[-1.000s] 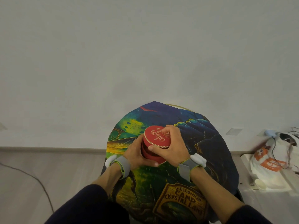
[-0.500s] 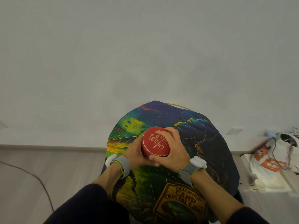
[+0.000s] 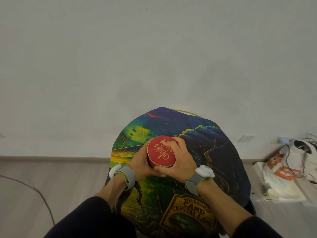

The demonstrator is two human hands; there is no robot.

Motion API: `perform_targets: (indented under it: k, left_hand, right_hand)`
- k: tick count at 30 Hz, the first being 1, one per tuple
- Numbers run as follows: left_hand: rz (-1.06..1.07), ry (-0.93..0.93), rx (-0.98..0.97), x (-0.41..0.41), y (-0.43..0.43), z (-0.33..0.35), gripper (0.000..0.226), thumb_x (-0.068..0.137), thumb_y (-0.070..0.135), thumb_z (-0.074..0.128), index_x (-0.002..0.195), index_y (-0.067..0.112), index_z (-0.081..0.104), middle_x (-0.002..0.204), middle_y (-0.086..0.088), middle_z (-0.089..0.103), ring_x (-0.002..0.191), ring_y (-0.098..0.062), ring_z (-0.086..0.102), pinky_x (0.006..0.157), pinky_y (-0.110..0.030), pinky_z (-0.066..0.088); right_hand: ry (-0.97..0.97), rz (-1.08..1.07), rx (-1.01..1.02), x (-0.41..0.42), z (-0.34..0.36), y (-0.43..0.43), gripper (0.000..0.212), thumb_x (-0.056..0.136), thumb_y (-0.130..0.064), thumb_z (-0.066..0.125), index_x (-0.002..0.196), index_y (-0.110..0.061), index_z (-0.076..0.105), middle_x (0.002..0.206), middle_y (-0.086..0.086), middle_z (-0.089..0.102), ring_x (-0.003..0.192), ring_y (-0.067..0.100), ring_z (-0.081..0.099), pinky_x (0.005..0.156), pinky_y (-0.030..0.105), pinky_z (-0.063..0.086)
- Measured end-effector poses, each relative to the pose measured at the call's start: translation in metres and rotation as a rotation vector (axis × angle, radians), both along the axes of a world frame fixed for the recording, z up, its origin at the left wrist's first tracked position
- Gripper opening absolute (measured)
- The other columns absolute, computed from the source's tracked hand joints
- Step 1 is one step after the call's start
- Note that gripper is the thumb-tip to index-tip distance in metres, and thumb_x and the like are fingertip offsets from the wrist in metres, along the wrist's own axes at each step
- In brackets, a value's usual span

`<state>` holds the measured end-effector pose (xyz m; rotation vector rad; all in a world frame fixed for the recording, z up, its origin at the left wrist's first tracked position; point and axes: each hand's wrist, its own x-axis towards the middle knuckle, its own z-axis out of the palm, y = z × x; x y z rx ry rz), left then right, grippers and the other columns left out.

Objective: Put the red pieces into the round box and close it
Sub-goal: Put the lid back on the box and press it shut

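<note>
A round red box [image 3: 160, 152] with pale lettering on its lid sits between both hands, above the middle of a small round table covered by a colourful printed cloth [image 3: 214, 152]. The lid lies flush on the box's body. My left hand [image 3: 139, 162] wraps the box's left side and underside. My right hand [image 3: 180, 160] grips its right side, with fingers pressing on the lid's top. No loose red pieces show anywhere.
A white plastic bag [image 3: 289, 167] with orange print and tangled cables lies on a ledge at the right. A thin cable [image 3: 34, 188] runs across the wooden floor at the left. A pale wall stands behind the table.
The lid, which sat tilted above the box's body, has come down flush onto it. Both hands have stayed around the box.
</note>
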<state>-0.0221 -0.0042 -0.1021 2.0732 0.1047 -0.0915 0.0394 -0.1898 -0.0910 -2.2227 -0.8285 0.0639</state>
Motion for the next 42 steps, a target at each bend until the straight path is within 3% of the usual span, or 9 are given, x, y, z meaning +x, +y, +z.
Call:
perform_targets:
  k: [5, 10, 16, 22, 26, 30, 33, 37, 42]
  left_hand:
    - [-0.025, 0.017, -0.013, 0.001, 0.002, 0.000, 0.136, 0.047, 0.047, 0.101, 0.157, 0.039, 0.022, 0.146, 0.010, 0.053, 0.138, -0.014, 0.052, 0.118, -0.039, 0.045]
    - [-0.042, 0.025, -0.115, 0.000, 0.011, 0.006, 0.131, 0.053, 0.030, 0.105, 0.152, 0.048, 0.021, 0.143, 0.014, 0.054, 0.127, 0.002, 0.057, 0.107, -0.025, 0.052]
    - [-0.032, -0.081, -0.235, 0.006, 0.017, 0.046, 0.143, 0.046, 0.026, 0.104, 0.161, 0.035, 0.019, 0.148, 0.003, 0.053, 0.129, 0.000, 0.063, 0.106, -0.022, 0.054]
    - [0.079, -0.265, -0.233, 0.018, -0.006, 0.074, 0.133, 0.047, 0.033, 0.104, 0.156, 0.034, 0.029, 0.143, 0.010, 0.058, 0.128, -0.006, 0.064, 0.103, -0.028, 0.057]
    - [0.153, -0.340, -0.257, 0.024, -0.024, 0.082, 0.130, 0.049, 0.037, 0.102, 0.157, 0.032, 0.030, 0.141, 0.017, 0.058, 0.124, 0.004, 0.063, 0.095, -0.015, 0.056]
    - [0.206, -0.380, -0.268, 0.032, -0.041, 0.091, 0.126, 0.052, 0.039, 0.098, 0.157, 0.031, 0.029, 0.140, 0.019, 0.056, 0.121, 0.010, 0.062, 0.095, -0.014, 0.055]
    - [0.220, -0.375, -0.240, 0.038, -0.045, 0.095, 0.119, 0.055, 0.041, 0.098, 0.153, 0.036, 0.030, 0.141, 0.018, 0.055, 0.123, 0.013, 0.059, 0.094, -0.009, 0.054]
    - [0.160, -0.245, -0.158, 0.047, -0.039, 0.096, 0.116, 0.058, 0.042, 0.099, 0.153, 0.032, 0.035, 0.145, 0.005, 0.057, 0.129, -0.011, 0.062, 0.110, -0.033, 0.054]
    - [0.105, -0.114, 0.151, 0.059, -0.022, 0.083, 0.091, 0.071, 0.051, 0.091, 0.149, 0.034, 0.047, 0.143, 0.002, 0.052, 0.136, -0.022, 0.049, 0.119, -0.043, 0.041]
  right_hand:
    - [0.089, -0.036, 0.021, -0.005, 0.002, -0.004, 0.098, 0.059, -0.073, 0.081, 0.141, -0.044, 0.036, 0.139, -0.008, 0.035, 0.122, 0.012, 0.047, 0.092, 0.019, 0.050]
    - [0.171, -0.095, 0.110, -0.014, 0.023, 0.001, 0.093, 0.055, -0.079, 0.080, 0.135, -0.052, 0.041, 0.128, -0.015, 0.044, 0.113, 0.006, 0.051, 0.083, 0.009, 0.042]
    - [0.292, -0.076, 0.288, -0.008, 0.063, 0.001, 0.087, 0.055, -0.073, 0.085, 0.132, -0.050, 0.052, 0.133, -0.014, 0.053, 0.119, 0.007, 0.056, 0.102, 0.038, 0.053]
    - [0.214, -0.121, 0.351, 0.001, 0.097, 0.000, 0.079, 0.063, -0.062, 0.087, 0.134, -0.049, 0.054, 0.133, -0.016, 0.052, 0.120, 0.003, 0.055, 0.101, 0.029, 0.051]
    - [0.162, -0.195, 0.362, 0.004, 0.113, 0.001, 0.082, 0.065, -0.055, 0.090, 0.138, -0.043, 0.055, 0.136, -0.010, 0.051, 0.124, 0.008, 0.052, 0.105, 0.024, 0.046]
    - [0.164, -0.238, 0.366, 0.008, 0.117, 0.000, 0.091, 0.066, -0.058, 0.087, 0.145, -0.039, 0.046, 0.140, -0.007, 0.047, 0.125, 0.010, 0.050, 0.105, 0.027, 0.046]
    - [0.312, -0.210, 0.426, 0.014, 0.112, -0.002, 0.116, 0.061, -0.071, 0.081, 0.156, -0.040, 0.022, 0.145, -0.007, 0.041, 0.127, 0.011, 0.048, 0.103, 0.029, 0.045]
    - [0.573, -0.274, 0.544, 0.024, 0.098, -0.006, 0.124, 0.061, -0.088, 0.066, 0.159, -0.041, 0.008, 0.155, -0.005, 0.040, 0.130, 0.016, 0.051, 0.111, 0.042, 0.044]
    - [0.611, -0.296, 0.442, 0.040, 0.068, -0.015, 0.116, 0.076, -0.071, 0.069, 0.161, -0.033, 0.000, 0.161, 0.001, 0.034, 0.133, 0.018, 0.044, 0.110, 0.039, 0.038]
